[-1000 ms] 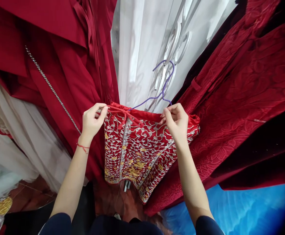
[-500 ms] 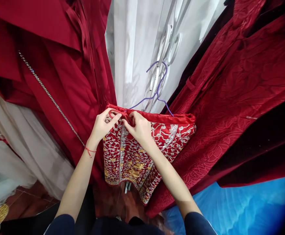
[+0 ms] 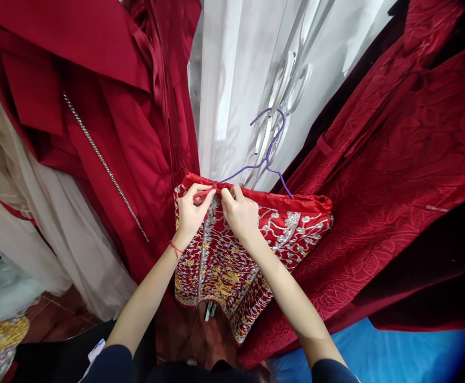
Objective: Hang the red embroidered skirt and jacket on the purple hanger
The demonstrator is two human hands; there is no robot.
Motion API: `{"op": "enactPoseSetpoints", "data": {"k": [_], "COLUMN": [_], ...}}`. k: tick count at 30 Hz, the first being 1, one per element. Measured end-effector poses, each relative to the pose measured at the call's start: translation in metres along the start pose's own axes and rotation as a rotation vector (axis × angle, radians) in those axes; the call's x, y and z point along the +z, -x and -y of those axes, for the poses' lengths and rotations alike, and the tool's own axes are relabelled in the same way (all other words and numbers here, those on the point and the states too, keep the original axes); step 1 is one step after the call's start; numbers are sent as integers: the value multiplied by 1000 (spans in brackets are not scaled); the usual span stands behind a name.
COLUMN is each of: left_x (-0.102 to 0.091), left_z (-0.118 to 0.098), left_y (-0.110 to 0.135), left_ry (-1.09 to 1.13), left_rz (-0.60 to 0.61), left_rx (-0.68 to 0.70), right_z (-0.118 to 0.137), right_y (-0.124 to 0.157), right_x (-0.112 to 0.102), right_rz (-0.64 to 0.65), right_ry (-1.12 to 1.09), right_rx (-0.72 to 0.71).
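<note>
A red corset-like bodice [image 3: 224, 255], embroidered in silver and gold, hangs from a purple wire hanger [image 3: 270, 154]. Along its top runs a smooth red satin edge [image 3: 272, 200]. At the left part of that edge, my left hand [image 3: 191, 213] pinches a looped red cord [image 3: 200, 197] between thumb and fingers. Close beside it, my right hand [image 3: 241, 214] has its thumb and fingers closed at the same edge, on the cord as far as I can see. The exact spot between the fingertips is partly hidden.
White doors with curved handles [image 3: 299, 88] stand behind, the hanger hooked on one handle. Dark red gowns [image 3: 124, 154] hang at left, one with a glittering strip; a patterned red gown [image 3: 380, 229] hangs at right. Blue fabric [image 3: 400, 351] lies lower right, pale tulle [image 3: 68, 223] at left.
Both hands have drawn closer together at the bodice's top edge, and the cord loop has become smaller. The whole view has shifted, so things appear further right and slightly lower.
</note>
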State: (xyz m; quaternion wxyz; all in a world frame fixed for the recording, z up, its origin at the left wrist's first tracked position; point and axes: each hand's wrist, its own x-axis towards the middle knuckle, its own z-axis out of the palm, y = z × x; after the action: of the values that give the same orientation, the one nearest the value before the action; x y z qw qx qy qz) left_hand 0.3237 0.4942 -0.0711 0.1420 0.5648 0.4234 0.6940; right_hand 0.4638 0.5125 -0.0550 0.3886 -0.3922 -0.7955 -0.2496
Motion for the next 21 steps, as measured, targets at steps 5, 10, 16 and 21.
{"op": "enactPoseSetpoints", "data": {"k": [5, 10, 16, 21], "left_x": [-5, -43, -64, -48], "left_z": [16, 29, 26, 25], "left_y": [16, 36, -3, -30], "left_ry": [111, -183, -227, -22], "left_rz": [-91, -300, -141, -14], "left_rx": [-29, 59, 9, -13], "right_z": [-3, -38, -130, -172], "right_y": [16, 52, 78, 84], "right_x": [-5, -24, -61, -60], "right_rz": [-82, -374, -474, -231], "right_ry": [-77, -117, 54, -229], "right_rx": [95, 145, 490, 484]}}
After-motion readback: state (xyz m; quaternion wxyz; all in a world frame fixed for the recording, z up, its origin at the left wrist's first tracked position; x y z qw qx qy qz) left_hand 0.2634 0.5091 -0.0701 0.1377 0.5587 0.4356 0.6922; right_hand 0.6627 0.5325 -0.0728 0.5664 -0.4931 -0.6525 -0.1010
